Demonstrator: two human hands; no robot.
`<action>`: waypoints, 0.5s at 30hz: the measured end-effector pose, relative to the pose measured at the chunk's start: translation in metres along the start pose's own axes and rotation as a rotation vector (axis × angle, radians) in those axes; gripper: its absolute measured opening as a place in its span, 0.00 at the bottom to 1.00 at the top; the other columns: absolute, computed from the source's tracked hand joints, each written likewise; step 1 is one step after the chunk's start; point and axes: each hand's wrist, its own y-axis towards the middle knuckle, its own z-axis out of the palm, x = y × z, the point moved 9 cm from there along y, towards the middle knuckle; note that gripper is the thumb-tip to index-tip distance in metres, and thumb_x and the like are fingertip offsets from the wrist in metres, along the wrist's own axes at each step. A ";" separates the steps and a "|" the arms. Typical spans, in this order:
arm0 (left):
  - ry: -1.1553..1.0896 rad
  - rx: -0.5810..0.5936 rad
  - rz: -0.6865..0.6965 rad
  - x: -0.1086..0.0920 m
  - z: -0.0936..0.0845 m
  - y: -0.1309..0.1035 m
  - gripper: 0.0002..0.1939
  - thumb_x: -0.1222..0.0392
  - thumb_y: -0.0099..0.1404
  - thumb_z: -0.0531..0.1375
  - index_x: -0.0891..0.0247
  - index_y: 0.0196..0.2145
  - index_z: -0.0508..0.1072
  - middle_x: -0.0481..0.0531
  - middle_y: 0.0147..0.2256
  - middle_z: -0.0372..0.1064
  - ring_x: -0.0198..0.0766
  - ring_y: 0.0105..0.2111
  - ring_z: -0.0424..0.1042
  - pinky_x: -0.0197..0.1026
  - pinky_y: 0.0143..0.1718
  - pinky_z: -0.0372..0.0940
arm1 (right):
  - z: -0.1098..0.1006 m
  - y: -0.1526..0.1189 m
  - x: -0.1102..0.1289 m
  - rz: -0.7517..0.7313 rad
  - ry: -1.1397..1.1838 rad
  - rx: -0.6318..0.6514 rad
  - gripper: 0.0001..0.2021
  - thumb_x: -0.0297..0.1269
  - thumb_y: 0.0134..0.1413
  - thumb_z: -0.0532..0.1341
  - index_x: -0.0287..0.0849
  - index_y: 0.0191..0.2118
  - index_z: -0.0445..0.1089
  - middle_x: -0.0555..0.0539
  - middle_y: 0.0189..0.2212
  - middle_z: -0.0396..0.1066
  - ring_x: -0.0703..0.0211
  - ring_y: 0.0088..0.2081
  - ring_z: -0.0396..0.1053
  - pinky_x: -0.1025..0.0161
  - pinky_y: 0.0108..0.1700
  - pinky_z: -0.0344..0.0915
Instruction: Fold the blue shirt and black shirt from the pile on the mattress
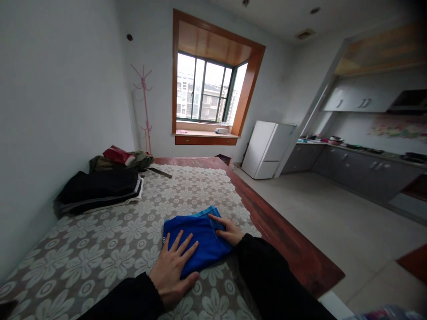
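On a floral cloth (200, 189), the blue garment (208, 250) lies at lower centre, seemingly mostly folded, edges perhaps left to even; left hand (173, 266) spread flat on it, ungrasping, right hand (231, 231) touching its edge, grip unclear; dark clothes (100, 187) lie stacked at left

Daylight comes to me through the window (206, 91), its panes glaring almost white and paling the buildings (211, 103) outside. The left wall (60, 102) lies in dull grey shade, and my black sleeves (270, 266) swallow most detail. Wide-angle distortion stretches the edges and tilts the refrigerator (262, 146); the kitchen cabinets (360, 171) look soft, the upper right corner darkens, while the blue cloth (203, 240) under my grip (174, 267) reads fairly clearly.
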 end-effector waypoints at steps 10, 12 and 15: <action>0.127 -0.197 -0.211 0.053 -0.010 -0.002 0.36 0.37 0.69 0.52 0.52 0.69 0.56 0.52 0.71 0.50 0.57 0.71 0.46 0.69 0.68 0.48 | -0.013 -0.005 0.011 -0.007 -0.371 -0.089 0.37 0.37 0.50 0.67 0.45 0.67 0.63 0.37 0.61 0.67 0.39 0.60 0.67 0.45 0.61 0.62; 0.144 -0.220 -0.200 0.052 -0.009 -0.003 0.36 0.37 0.69 0.52 0.52 0.70 0.54 0.52 0.71 0.49 0.57 0.71 0.45 0.68 0.68 0.47 | -0.016 -0.007 0.014 0.006 -0.429 -0.110 0.37 0.40 0.50 0.67 0.45 0.67 0.62 0.37 0.63 0.65 0.38 0.61 0.65 0.45 0.61 0.62; 0.151 -0.213 -0.181 0.050 -0.007 -0.003 0.36 0.37 0.69 0.51 0.51 0.70 0.53 0.52 0.71 0.50 0.57 0.71 0.44 0.69 0.68 0.46 | -0.022 -0.009 0.016 0.031 -0.462 -0.126 0.41 0.43 0.51 0.67 0.47 0.70 0.55 0.39 0.62 0.65 0.42 0.57 0.68 0.48 0.58 0.64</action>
